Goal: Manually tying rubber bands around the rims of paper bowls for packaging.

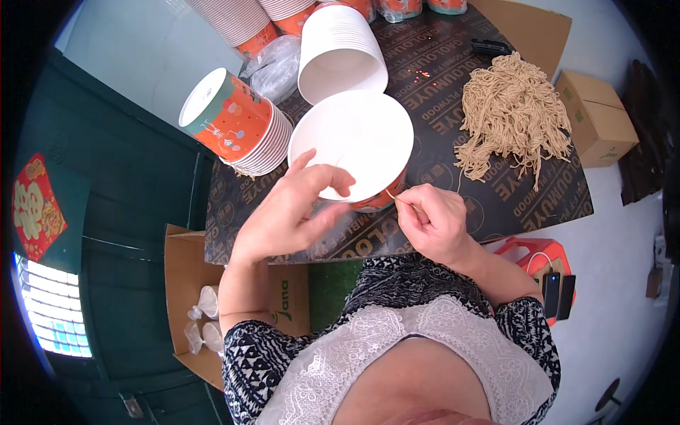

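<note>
A large white paper bucket [358, 134] with an orange printed outside stands near the table's front edge, its mouth facing me. At its near left rim is my left hand [294, 212], fingers apart and slightly blurred, holding nothing I can see. My right hand [433, 221] is closed in a pinch on a thin beige string [392, 193] beside the bucket's lower right side. Where the string runs around the bucket is hidden. To the right lies a loose heap of beige strings [516, 113].
Behind the bucket lies a white bucket stack [343, 53]; another orange-and-green stack [237, 124] leans at left. Clear plastic wrap [276, 67] and a black object [491, 47] are on the table [432, 92]. Cardboard boxes [598, 117] and a red stool [516, 248] holding phone-like devices flank it.
</note>
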The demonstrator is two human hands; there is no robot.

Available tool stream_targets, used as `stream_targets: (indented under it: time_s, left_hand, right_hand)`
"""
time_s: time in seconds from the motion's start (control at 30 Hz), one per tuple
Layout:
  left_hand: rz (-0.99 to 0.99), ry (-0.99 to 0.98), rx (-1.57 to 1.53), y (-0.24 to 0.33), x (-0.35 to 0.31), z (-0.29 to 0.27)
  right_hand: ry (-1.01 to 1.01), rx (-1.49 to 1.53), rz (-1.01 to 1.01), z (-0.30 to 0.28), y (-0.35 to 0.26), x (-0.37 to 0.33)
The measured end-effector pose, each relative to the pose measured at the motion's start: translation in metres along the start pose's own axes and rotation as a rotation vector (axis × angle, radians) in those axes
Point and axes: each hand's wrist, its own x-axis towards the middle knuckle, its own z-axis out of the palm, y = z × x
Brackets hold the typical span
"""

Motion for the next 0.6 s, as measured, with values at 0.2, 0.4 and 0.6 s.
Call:
stream_targets:
  time_s: [0.2, 0.4, 0.6]
  left_hand:
    - [0.131, -0.108, -0.041, -0.002, 0.039, -0.009]
    - [0.211, -0.287, -0.086, -0.015, 0.058, -0.001]
    - [-0.073, -0.169, -0.235, -0.001, 0.044, 0.003]
  right_hand:
    - [-0.005, -0.037, 0.004, 0.006, 0.002, 0.004]
    - [0.035, 0.012, 0.014, 0.010, 0.004, 0.005]
    - [0.010, 0.016, 0.067, 0.006, 0.008, 0.011]
